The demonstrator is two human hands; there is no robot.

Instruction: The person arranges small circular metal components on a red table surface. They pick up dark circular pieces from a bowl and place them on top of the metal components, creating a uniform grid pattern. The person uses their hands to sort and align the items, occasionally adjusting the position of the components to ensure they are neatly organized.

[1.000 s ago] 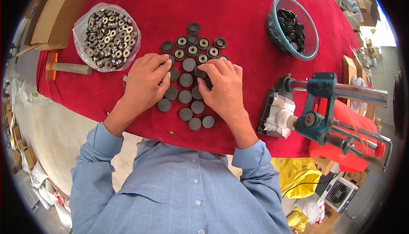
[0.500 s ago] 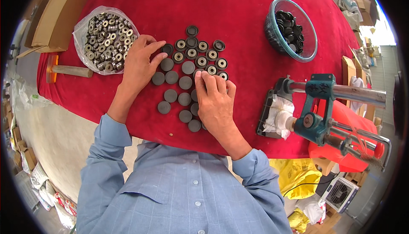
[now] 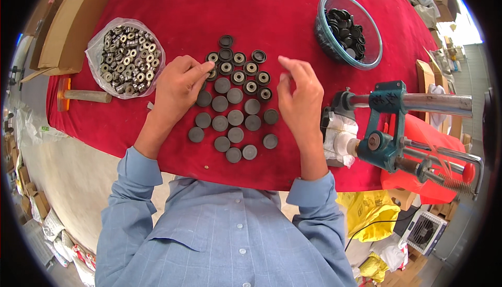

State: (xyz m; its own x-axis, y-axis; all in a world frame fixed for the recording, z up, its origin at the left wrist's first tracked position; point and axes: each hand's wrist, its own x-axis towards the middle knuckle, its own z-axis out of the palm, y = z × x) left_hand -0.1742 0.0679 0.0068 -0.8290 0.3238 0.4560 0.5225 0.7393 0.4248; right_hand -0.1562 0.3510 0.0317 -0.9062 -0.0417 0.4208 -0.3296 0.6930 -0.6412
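Observation:
My left hand (image 3: 180,85) is over the left side of a group of black caps, thumb and forefinger pinched together. The fingertips are right at a cap with a bearing in it (image 3: 211,75); whether they grip anything is hidden. My right hand (image 3: 301,96) is raised to the right of the group, fingers apart and nothing in them. Toward the far side, several caps lie hollow side up, most with a metal bearing (image 3: 251,68) inside. Nearer me, several plain caps (image 3: 235,117) lie flat side up.
A plastic bag of loose bearings (image 3: 128,59) stands at left, beside a mallet (image 3: 86,96) and a cardboard box (image 3: 76,23). At far right is a clear bowl of black caps (image 3: 377,46). A green hand press (image 3: 384,125) occupies the right side of the red cloth (image 3: 172,151).
My right hand has lifted off the plain caps and moved right and away from me. My left finger and thumb have come together over a cap with a bearing. The view has shifted slightly.

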